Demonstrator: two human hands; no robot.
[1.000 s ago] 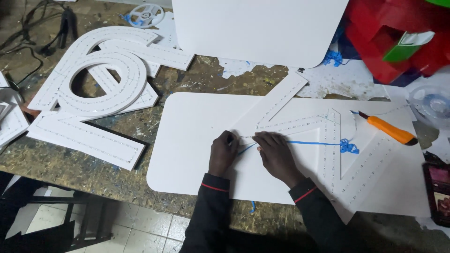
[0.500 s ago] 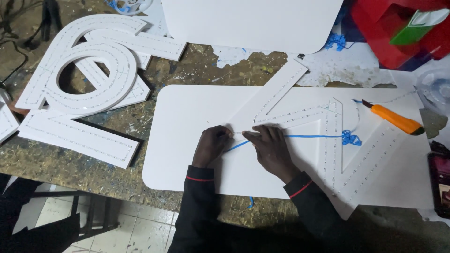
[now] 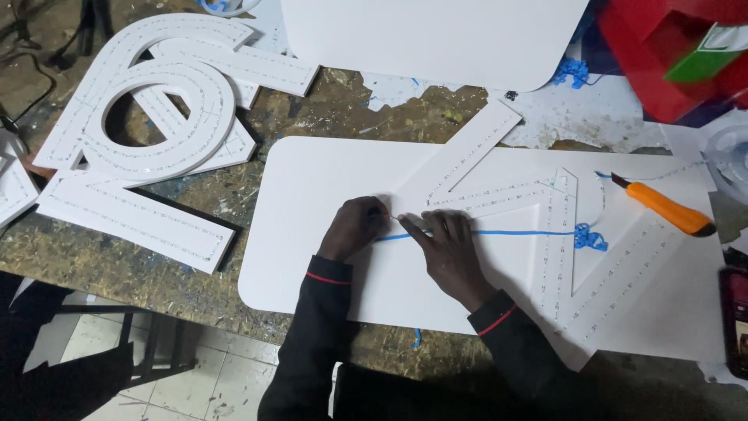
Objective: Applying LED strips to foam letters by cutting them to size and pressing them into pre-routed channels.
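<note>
A large white angular cut-out letter with dotted lines lies on a white rounded board. A thin blue strip runs along the letter from my hands to a blue tangle on the right. My left hand is curled at the strip's left end, by the letter's left tip. My right hand lies over the strip, its fingertips meeting the left hand's fingers. Both wear dark sleeves with a red cuff line.
An orange utility knife lies on the board's far right. More white cut-out letters are stacked at the left on the worn wooden bench. Another white board lies at the top, red shapes at top right, and a dark phone at the right edge.
My hands stay together at the letter's left tip with only small finger movement. The view has shifted slightly toward the right.
</note>
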